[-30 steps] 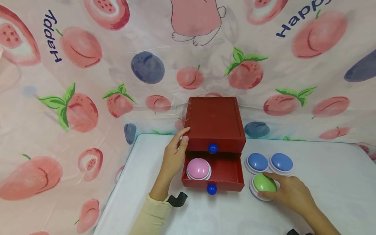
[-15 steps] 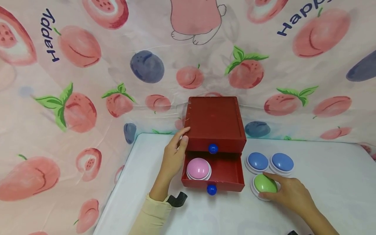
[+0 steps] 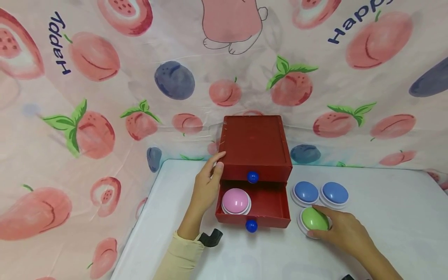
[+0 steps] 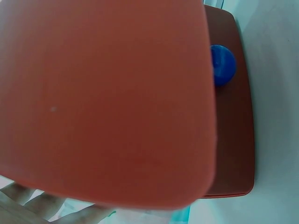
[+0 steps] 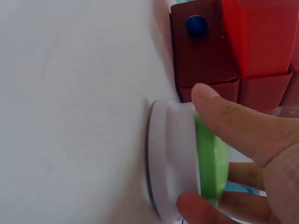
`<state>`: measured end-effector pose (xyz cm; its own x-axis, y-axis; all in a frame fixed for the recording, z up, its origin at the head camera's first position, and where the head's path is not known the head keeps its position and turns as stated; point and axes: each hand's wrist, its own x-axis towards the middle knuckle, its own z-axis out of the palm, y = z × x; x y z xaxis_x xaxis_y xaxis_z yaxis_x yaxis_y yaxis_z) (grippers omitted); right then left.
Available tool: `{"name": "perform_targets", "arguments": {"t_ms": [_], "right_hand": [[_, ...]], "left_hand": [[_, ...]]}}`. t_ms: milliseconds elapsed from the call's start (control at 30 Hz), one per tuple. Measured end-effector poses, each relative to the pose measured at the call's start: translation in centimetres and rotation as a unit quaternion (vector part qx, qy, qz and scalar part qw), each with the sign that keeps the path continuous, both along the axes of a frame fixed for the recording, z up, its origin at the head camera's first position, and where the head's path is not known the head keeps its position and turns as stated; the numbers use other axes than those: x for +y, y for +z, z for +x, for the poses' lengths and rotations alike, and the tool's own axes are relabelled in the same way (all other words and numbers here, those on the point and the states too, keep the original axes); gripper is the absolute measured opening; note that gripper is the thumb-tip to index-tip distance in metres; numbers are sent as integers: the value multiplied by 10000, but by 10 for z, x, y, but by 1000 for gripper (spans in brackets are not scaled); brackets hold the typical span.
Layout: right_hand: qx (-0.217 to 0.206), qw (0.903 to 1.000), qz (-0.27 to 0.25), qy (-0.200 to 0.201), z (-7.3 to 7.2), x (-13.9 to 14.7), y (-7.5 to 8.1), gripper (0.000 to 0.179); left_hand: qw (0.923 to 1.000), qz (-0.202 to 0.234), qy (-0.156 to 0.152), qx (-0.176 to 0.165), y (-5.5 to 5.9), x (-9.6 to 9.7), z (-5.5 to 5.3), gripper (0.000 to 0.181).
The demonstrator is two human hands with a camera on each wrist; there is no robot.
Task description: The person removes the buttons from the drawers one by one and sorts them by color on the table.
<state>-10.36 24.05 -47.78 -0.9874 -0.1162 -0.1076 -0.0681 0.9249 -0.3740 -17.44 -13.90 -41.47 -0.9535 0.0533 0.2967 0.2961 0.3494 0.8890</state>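
My right hand [image 3: 346, 234] grips a green push button [image 3: 314, 218], a round white base with a glossy green dome. In the right wrist view, thumb and fingers [image 5: 233, 122] lie on opposite sides of the button, whose base sits at the white tabletop. Against the left side of a red two-drawer box [image 3: 254, 142] rests my left hand [image 3: 206, 186], fingers straight. The box's lower drawer [image 3: 269, 200] is pulled out, with a pink push button [image 3: 235, 200] in its left half. The upper drawer is closed; both fronts carry blue knobs [image 3: 251, 226].
Two blue push buttons [image 3: 306, 192] stand side by side just behind the green one, right of the box. A fruit-print cloth [image 3: 196, 46] hangs behind and left of the white table [image 3: 245, 258]. A black wrist strap piece [image 3: 211, 237] juts from the left sleeve.
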Motion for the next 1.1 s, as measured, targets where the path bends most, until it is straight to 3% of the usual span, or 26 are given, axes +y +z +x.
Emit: {"name": "perform_targets", "arguments": {"t_ms": [200, 333, 500, 667, 833, 1100], "right_hand": [[136, 9998, -91, -97, 0, -5, 12, 87], [694, 9971, -273, -177, -1, -15, 26, 74], [1851, 9788, -878, -81, -3, -34, 43, 53], [2443, 9597, -1379, 190, -4, -60, 60, 44], [2661, 9500, -1524, 593, -7, -86, 74, 47], [2315, 9576, -1270, 1153, -12, -121, 84, 49]], "left_hand": [[10000, -9, 4, 17, 1, 0, 0, 40], [10000, 19, -6, -2, 1, 1, -1, 40], [10000, 0, 10, -28, 1, 1, 0, 40], [10000, -22, -7, 3, 0, 0, 0, 41], [10000, -10, -29, 19, -1, 0, -1, 41], [10000, -30, -34, 33, -2, -1, -2, 40]]}}
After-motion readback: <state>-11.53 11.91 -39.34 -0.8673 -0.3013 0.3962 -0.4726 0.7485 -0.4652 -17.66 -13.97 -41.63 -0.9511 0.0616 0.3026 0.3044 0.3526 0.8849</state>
